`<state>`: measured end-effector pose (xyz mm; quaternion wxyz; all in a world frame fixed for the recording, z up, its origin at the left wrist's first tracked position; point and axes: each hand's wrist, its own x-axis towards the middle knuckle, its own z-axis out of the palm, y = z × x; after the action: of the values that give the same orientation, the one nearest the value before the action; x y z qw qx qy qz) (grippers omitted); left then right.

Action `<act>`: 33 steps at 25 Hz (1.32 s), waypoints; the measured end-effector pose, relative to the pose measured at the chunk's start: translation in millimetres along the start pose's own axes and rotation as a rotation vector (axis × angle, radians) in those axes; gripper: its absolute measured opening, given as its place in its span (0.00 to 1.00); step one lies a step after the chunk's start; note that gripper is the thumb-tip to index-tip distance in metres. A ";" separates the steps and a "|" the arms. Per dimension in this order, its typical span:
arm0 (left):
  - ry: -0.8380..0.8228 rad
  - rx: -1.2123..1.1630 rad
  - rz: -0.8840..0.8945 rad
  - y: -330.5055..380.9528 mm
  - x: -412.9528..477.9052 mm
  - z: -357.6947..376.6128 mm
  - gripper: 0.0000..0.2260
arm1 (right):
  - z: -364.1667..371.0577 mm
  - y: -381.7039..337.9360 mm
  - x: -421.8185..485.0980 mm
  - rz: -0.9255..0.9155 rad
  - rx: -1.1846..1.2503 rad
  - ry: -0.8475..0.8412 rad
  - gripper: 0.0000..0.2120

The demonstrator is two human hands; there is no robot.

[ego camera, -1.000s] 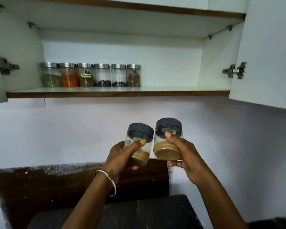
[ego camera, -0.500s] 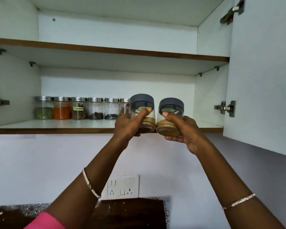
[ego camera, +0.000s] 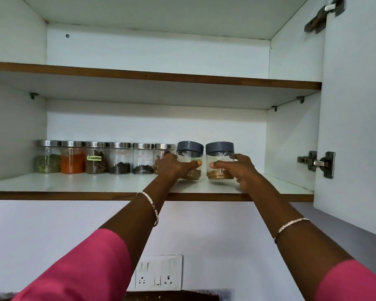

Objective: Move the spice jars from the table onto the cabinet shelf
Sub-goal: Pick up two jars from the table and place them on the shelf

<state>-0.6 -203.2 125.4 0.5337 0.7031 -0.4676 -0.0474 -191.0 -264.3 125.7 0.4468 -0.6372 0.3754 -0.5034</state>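
Two clear spice jars with grey lids and brown powder stand upright on the lower cabinet shelf (ego camera: 74, 183). My left hand (ego camera: 174, 167) grips the left grey-lid jar (ego camera: 189, 148), thumb across its front. My right hand (ego camera: 237, 170) grips the right grey-lid jar (ego camera: 219, 149) from its right side. Both jars sit at the right end of a row of several steel-lid spice jars (ego camera: 119, 157), the left one close beside the last steel-lid jar, which my left hand partly hides.
The open cabinet door (ego camera: 354, 127) with its hinge (ego camera: 317, 162) hangs at the right. An upper shelf (ego camera: 152, 76) runs above the jars. Free shelf room lies right of the grey-lid jars. A wall socket panel (ego camera: 159, 272) sits below.
Both hands have carried the two grey-lid jars up from below the shelf edge and onto the lower shelf, beside the steel-lid row. The camera has tilted upward.
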 end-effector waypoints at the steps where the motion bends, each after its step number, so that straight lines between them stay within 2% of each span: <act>1: -0.003 0.010 -0.016 -0.7 7.8 4.4 0.36 | 1.2 4.1 11.1 0.018 0.005 -0.022 0.45; 5: -0.009 0.031 -0.040 -0.7 29.6 15.2 0.33 | 7.0 15.1 47.6 0.093 0.047 -0.062 0.38; 9: 0.000 0.161 -0.083 -2.9 44.6 23.8 0.37 | 16.5 18.8 78.9 0.140 -0.033 -0.095 0.43; 13: 0.033 0.257 -0.105 -5.5 50.4 33.4 0.37 | 21.9 21.0 104.2 0.136 -0.156 -0.168 0.32; 18: 0.110 0.249 -0.139 -1.8 56.5 35.7 0.30 | 27.6 24.6 118.8 0.154 -0.165 -0.218 0.29; 24: 0.121 0.305 -0.128 -3.0 62.0 38.4 0.32 | 27.3 23.7 122.5 0.174 -0.150 -0.199 0.33; 28: 0.138 0.323 -0.130 -4.7 57.6 38.5 0.27 | 26.5 24.7 120.2 0.094 -0.221 -0.174 0.36; 31: 0.127 0.335 -0.110 -5.4 48.1 32.7 0.25 | 25.6 26.5 112.9 0.074 -0.406 -0.166 0.44; 33: 0.118 0.360 -0.067 -4.2 35.8 28.9 0.24 | 22.4 22.4 101.1 0.070 -0.589 -0.169 0.45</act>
<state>5.6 -249.0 125.2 0.4237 0.8039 -0.4129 0.0606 -148.4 -361.0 133.3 0.2894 -0.7656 0.4885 -0.3023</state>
